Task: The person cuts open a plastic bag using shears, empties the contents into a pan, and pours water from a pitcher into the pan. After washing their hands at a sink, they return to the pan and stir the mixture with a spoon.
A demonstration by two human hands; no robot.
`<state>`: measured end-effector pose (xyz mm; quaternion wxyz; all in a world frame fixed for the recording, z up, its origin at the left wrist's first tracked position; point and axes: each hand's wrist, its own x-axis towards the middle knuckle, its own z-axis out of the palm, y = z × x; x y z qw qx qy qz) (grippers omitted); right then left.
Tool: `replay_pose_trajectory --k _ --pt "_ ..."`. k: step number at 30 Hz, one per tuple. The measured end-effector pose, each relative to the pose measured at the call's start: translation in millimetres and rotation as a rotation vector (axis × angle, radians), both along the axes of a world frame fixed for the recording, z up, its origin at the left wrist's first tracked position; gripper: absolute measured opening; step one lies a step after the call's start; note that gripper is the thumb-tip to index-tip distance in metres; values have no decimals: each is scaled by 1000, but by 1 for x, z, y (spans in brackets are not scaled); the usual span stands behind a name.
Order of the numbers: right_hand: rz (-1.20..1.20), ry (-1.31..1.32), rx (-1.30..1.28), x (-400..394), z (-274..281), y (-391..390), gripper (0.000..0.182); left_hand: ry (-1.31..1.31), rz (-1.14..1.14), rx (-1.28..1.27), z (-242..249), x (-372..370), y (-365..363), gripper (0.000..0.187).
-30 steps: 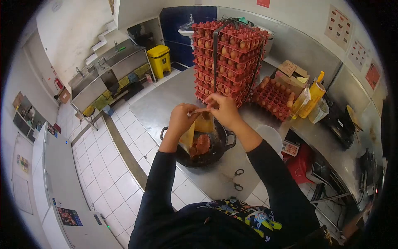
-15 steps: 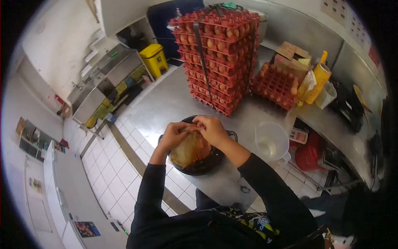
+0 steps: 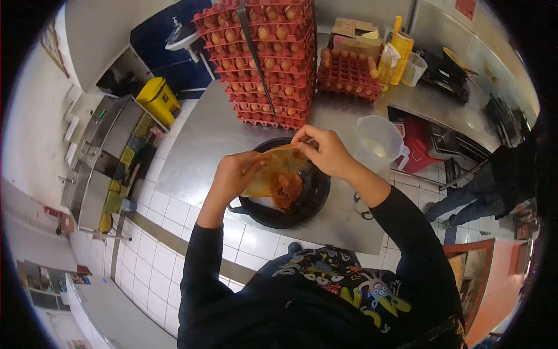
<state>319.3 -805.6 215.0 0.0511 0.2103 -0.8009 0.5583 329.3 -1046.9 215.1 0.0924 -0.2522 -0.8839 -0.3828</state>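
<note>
Over a dark round pan (image 3: 317, 200) on the steel table, my left hand (image 3: 232, 174) pinches the left side of a thin, translucent yellowish sheet (image 3: 260, 177). My right hand (image 3: 325, 152) grips the upper right edge of the same sheet between thumb and fingers. A reddish-brown lump (image 3: 288, 189) shows at the lower part of the sheet, above the pan; whether it sticks to the sheet or lies in the pan is unclear.
Tall stacked red egg trays (image 3: 261, 64) stand behind the pan. A translucent jug (image 3: 381, 139) is right of it, with scissors (image 3: 360, 208) nearer me. A part-filled egg tray (image 3: 349, 75) sits farther back. Another person (image 3: 479, 189) stands at the right.
My hands have moved apart, spreading the sheet and exposing more of the reddish-brown lump. The view has shifted, showing more of the floor and the other person at the right.
</note>
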Motion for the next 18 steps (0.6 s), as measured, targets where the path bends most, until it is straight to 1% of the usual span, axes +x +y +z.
replay_pose_trajectory --k 2,5,7,9,11,13,16,18 --pt "59 113 19 2 -1 -2 10 20 1 -46 14 -2 -1 25" --pt "-23 175 -13 -4 11 -4 14 73 40 -109 43 -8 1 25" --pt "-13 168 3 -7 28 -3 17 98 73 -123 57 -16 1 27" --pt "-1 156 12 -12 34 -3 19 252 8 -158 70 -26 -1 25" --pt "-14 202 -1 -20 34 2 24 270 7 -166 88 -27 0 25" --pt "-19 207 -46 -13 45 9 26 282 1 -175 94 -35 -2 25" --pt "-54 205 -120 -3 49 37 32 254 20 -112 94 -52 -21 22" --pt "-197 215 -81 5 42 71 34 163 46 106 93 -64 -40 24"
